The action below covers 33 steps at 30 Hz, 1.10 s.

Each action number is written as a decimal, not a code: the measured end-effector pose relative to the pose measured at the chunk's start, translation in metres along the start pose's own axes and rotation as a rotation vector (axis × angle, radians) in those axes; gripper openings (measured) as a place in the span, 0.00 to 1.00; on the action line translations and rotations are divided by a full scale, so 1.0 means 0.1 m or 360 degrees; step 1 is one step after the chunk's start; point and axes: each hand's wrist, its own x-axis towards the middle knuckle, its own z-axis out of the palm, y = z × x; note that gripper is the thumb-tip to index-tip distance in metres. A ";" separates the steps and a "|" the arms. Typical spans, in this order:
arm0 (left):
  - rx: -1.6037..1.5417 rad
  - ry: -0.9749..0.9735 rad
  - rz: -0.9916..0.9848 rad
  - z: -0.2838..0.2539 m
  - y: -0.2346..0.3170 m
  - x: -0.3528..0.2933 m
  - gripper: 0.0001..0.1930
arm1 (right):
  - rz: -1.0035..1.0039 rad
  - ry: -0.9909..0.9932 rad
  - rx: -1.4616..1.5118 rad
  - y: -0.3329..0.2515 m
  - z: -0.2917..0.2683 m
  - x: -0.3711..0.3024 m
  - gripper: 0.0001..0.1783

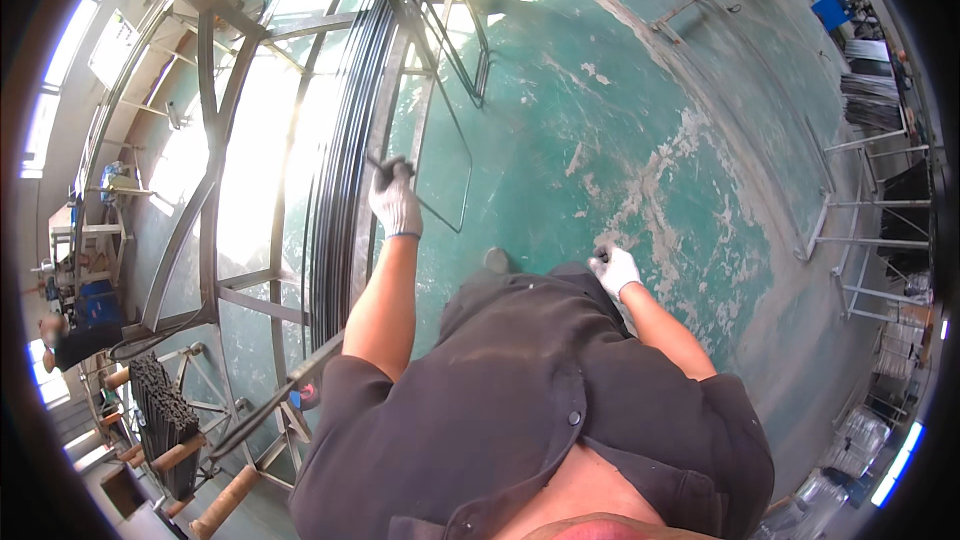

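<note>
My left hand (395, 202), in a white glove with dark fingers, reaches forward beside a bundle of long dark metal bars (345, 130). Its blurred fingers are closed around a thin dark metal rod (441, 218). That rod appears bent into an angular frame, which extends to the right of the hand over the floor. Lower down at my right side, my right hand (616, 271) wears a similar glove. Its fingers curl inward, and nothing shows sticking out of them.
A grey metal rack (212, 140) stands along my left, holding the bars. Dark rectangular metal frames (481, 80) hang at its far end. Stacked dark bar ends (160, 400) rest on a stand with brown rollers (225, 505). White racks (850, 240) line the right side.
</note>
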 end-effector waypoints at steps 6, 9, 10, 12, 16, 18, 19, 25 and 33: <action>0.0502 0.0532 -0.0397 -0.75 -0.92 0.04 0.05 | -0.0192 -0.0133 -0.0075 -0.74 -0.36 0.92 0.18; 0.0535 0.0559 -0.0393 -0.80 -1.01 0.05 0.05 | -0.0395 -0.0245 -0.0143 -1.34 -0.53 1.55 0.20; 0.0595 0.0614 -0.0390 -0.77 -0.97 0.05 0.05 | -0.0480 -0.0292 -0.0209 -1.61 -0.60 1.75 0.21; 0.0635 0.0779 -0.0398 -0.66 -0.97 0.08 0.04 | -0.0661 -0.0378 -0.0263 -2.05 -0.67 2.25 0.22; 0.0510 0.1266 -0.0534 -0.42 -1.04 0.14 0.02 | -0.0929 -0.0247 -0.0291 -2.90 -0.66 3.28 0.18; 0.0735 0.1387 -0.0718 -0.38 -0.97 0.15 0.02 | -0.0966 -0.0317 -0.0253 -3.46 -0.68 3.69 0.18; 0.0820 0.1414 -0.0763 -0.33 -0.91 0.18 0.03 | -0.1012 -0.0303 -0.0259 -3.75 -0.71 3.82 0.19; 0.1315 0.1283 -0.1096 -0.33 -0.94 0.24 0.18 | -0.1081 -0.0316 -0.0299 -4.92 -0.47 4.77 0.31; 0.0419 0.1656 -0.1293 -0.26 -0.87 -0.24 0.16 | -0.0781 -0.0268 -0.0175 -5.66 0.11 5.44 0.27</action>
